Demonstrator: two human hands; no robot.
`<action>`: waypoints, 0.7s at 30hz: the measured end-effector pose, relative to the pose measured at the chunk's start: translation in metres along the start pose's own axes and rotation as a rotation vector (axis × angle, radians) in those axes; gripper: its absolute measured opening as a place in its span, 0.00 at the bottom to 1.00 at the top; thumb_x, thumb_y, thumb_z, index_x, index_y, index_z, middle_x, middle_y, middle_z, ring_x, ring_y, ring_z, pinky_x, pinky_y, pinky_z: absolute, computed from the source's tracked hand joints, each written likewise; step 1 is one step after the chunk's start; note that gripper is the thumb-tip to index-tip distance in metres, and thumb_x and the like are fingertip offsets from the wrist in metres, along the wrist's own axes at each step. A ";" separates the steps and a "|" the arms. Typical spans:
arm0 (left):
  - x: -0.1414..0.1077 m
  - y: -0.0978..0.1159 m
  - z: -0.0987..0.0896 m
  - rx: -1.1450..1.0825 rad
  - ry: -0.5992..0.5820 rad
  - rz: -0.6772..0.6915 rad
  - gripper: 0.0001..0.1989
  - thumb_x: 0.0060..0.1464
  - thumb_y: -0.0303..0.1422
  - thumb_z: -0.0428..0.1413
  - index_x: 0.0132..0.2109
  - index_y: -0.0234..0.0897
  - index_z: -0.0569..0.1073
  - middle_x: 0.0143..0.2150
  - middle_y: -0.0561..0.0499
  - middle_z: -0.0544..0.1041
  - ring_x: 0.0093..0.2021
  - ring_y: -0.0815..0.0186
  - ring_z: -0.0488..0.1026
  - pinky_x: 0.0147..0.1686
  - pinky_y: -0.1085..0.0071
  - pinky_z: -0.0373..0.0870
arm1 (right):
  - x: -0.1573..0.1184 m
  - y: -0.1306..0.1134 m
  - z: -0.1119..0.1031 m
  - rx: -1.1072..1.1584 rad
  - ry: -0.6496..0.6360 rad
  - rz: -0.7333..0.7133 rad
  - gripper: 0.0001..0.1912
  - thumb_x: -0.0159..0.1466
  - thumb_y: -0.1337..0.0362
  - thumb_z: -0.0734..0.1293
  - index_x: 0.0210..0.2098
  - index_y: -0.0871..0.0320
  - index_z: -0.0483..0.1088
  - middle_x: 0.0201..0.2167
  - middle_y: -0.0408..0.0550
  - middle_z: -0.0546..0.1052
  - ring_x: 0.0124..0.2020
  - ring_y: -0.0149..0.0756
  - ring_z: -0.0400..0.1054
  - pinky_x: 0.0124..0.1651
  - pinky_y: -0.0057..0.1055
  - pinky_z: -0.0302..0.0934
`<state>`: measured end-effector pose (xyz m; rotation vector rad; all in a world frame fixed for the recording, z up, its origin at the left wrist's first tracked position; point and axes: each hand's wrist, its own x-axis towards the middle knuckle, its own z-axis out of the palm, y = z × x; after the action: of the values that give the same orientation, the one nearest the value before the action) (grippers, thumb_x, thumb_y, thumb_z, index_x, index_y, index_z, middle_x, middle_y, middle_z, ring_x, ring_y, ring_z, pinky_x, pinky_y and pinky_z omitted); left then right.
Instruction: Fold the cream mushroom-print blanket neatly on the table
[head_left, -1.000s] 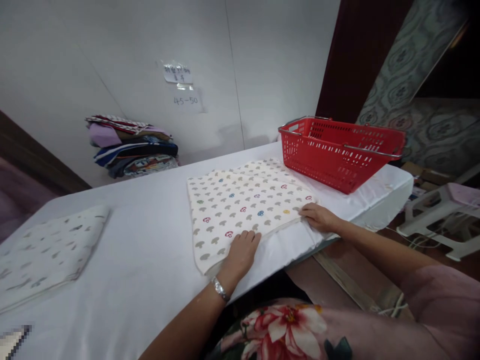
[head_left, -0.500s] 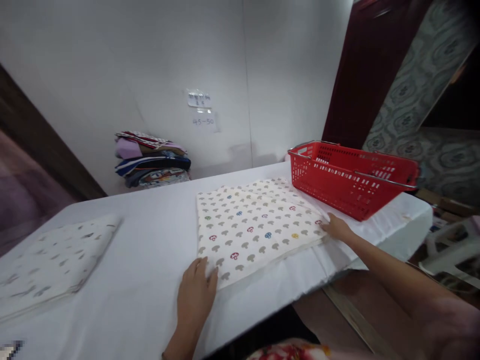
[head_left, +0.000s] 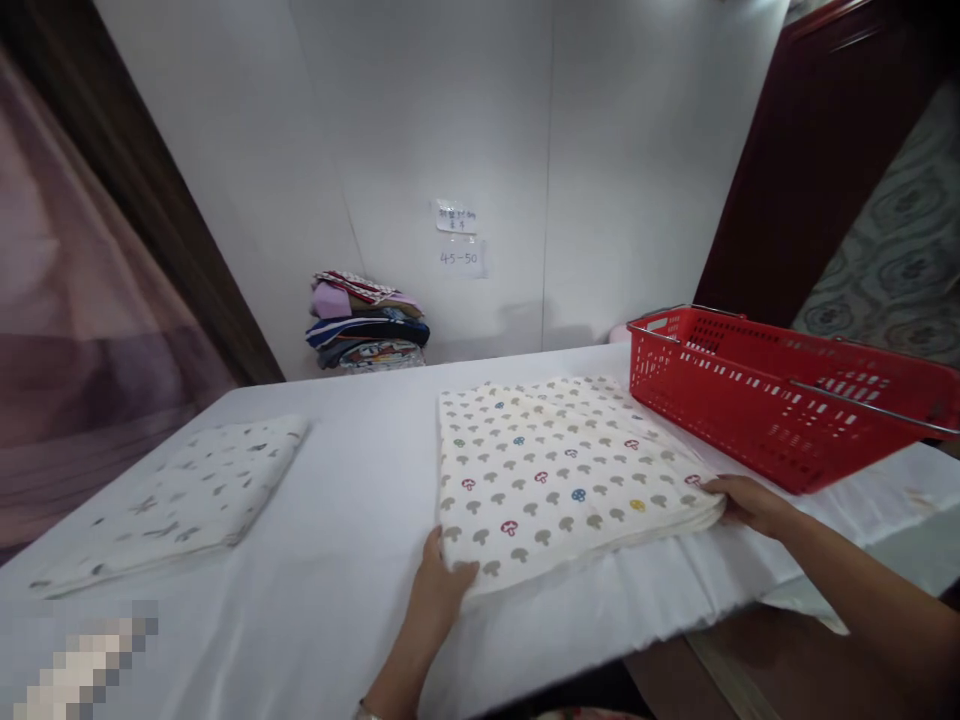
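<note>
A white cloth with grey, red, blue and yellow mushroom prints (head_left: 555,460) lies folded in layers on the white-covered table (head_left: 352,470). At its near left corner, my left hand (head_left: 442,580) grips the edge, thumb on top and the other fingers at the side or beneath. My right hand (head_left: 746,503) pinches the near right corner, its fingertips partly hidden under the layers. The cloth's near edge looks slightly raised at that corner. Another folded white cloth with small dark prints (head_left: 195,490) rests at the table's left side.
A red plastic basket with metal handles (head_left: 750,400) stands at the right, close behind my right hand. Against the wall is a stack of folded fabrics (head_left: 367,325). Paper labels (head_left: 459,258) hang on the wall. A pink curtain (head_left: 97,320) is at the far left.
The view has turned left, so things appear farther right. My left hand has changed from lying by the corner to gripping it. My right hand now holds its corner more firmly.
</note>
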<state>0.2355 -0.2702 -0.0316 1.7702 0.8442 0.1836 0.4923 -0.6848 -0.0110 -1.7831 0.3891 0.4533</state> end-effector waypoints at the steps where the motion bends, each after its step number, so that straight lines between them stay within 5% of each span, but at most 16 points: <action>1: -0.003 0.002 -0.002 -0.075 -0.051 -0.050 0.38 0.44 0.33 0.60 0.61 0.33 0.56 0.52 0.40 0.72 0.48 0.57 0.73 0.46 0.65 0.69 | -0.001 -0.002 -0.001 0.022 -0.043 0.020 0.13 0.53 0.70 0.65 0.39 0.62 0.70 0.24 0.50 0.75 0.26 0.37 0.71 0.32 0.28 0.68; 4: -0.010 0.013 -0.014 -0.326 -0.149 -0.129 0.32 0.46 0.36 0.59 0.58 0.36 0.60 0.51 0.42 0.74 0.45 0.57 0.75 0.38 0.66 0.73 | -0.011 -0.013 -0.001 0.055 -0.168 0.005 0.07 0.55 0.66 0.63 0.32 0.58 0.72 0.34 0.57 0.78 0.37 0.44 0.74 0.39 0.29 0.68; 8: -0.022 0.036 -0.050 -0.544 -0.049 -0.049 0.36 0.40 0.35 0.62 0.59 0.38 0.61 0.50 0.44 0.75 0.43 0.57 0.75 0.40 0.65 0.74 | -0.050 -0.029 0.009 0.066 -0.237 -0.135 0.09 0.54 0.61 0.62 0.31 0.54 0.73 0.39 0.57 0.78 0.45 0.48 0.72 0.46 0.33 0.67; 14: -0.044 0.075 -0.128 -0.535 0.087 0.045 0.43 0.34 0.45 0.63 0.61 0.54 0.61 0.37 0.53 0.79 0.34 0.55 0.76 0.29 0.63 0.75 | -0.119 -0.033 0.031 0.115 -0.217 -0.101 0.11 0.47 0.55 0.63 0.27 0.50 0.73 0.25 0.56 0.77 0.32 0.55 0.74 0.40 0.45 0.69; 17: -0.023 0.092 -0.145 -0.549 0.141 0.107 0.36 0.37 0.43 0.62 0.57 0.52 0.66 0.36 0.53 0.78 0.33 0.59 0.75 0.27 0.68 0.73 | -0.121 -0.041 0.041 0.175 -0.186 -0.100 0.09 0.46 0.56 0.64 0.24 0.51 0.71 0.27 0.57 0.77 0.31 0.54 0.73 0.37 0.44 0.70; 21: 0.056 0.139 -0.139 -0.653 0.046 0.182 0.31 0.39 0.30 0.62 0.54 0.39 0.68 0.30 0.54 0.74 0.26 0.70 0.71 0.26 0.75 0.70 | -0.089 -0.095 0.066 0.220 -0.171 -0.226 0.09 0.52 0.62 0.62 0.31 0.55 0.72 0.38 0.58 0.78 0.40 0.51 0.73 0.41 0.40 0.69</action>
<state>0.2679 -0.1471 0.1283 1.2240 0.5630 0.5554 0.4545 -0.5951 0.0973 -1.5400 0.1099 0.3833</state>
